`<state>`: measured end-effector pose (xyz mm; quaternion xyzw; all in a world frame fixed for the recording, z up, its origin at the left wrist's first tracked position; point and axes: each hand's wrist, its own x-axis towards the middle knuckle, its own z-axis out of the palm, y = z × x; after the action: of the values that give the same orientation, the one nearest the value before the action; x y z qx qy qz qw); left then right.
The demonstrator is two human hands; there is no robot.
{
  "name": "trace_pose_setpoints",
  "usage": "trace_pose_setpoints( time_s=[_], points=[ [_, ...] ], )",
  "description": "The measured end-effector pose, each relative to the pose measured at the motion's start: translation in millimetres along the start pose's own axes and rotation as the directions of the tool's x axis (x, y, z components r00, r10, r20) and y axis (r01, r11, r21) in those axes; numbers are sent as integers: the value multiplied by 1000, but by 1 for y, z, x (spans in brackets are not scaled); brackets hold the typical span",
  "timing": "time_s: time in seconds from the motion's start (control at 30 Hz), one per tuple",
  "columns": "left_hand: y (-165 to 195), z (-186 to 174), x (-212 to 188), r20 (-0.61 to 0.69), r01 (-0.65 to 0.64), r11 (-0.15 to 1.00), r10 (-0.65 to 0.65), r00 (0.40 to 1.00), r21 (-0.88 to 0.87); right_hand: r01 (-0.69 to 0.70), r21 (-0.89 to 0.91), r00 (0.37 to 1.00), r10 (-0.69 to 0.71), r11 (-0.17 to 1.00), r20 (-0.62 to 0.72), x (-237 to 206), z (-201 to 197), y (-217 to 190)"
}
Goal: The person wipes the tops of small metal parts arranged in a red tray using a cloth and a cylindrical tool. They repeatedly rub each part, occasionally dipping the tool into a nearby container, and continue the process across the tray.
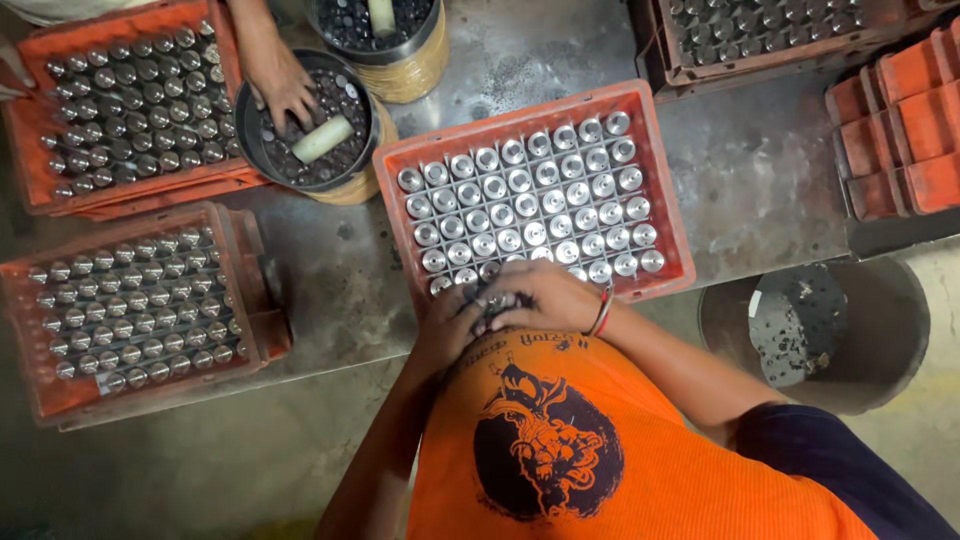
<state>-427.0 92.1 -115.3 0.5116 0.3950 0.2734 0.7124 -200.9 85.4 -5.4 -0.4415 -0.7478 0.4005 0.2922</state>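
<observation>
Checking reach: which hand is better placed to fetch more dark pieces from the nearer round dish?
Probably the left hand: it is on the round dish's side, while the right hand rests over the orange tray's near edge.

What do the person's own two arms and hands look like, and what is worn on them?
Both forearms are bare, with no gloves on the left hand or the right hand. The right wrist carries a thin red and silver bangle. The short sleeve of an orange ribbed T-shirt with a dark printed figure ends above the elbows.
</observation>
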Motion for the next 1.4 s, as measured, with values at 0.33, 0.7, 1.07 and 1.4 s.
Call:
trace_pose_setpoints(
  time_s=[0.33,0.7,1.07,1.4],
  points=[
    [6,-2,4,99,308,932,-294,951,-193,-50,-92,994,58,995,90,0,14,17],
    [5,-2,8,95,179,984,-177,980,-12,-124,-178,978,89,976,-190,-1,-3,43],
    [20,-6,7,163,156,981,-173,971,114,-255,-563,959,131,786,-252,0,-47,100],
    [31,-5,4,174,134,977,-162,971,166,-376,-585,888,99,718,-450,7,-32,86]
  ],
)
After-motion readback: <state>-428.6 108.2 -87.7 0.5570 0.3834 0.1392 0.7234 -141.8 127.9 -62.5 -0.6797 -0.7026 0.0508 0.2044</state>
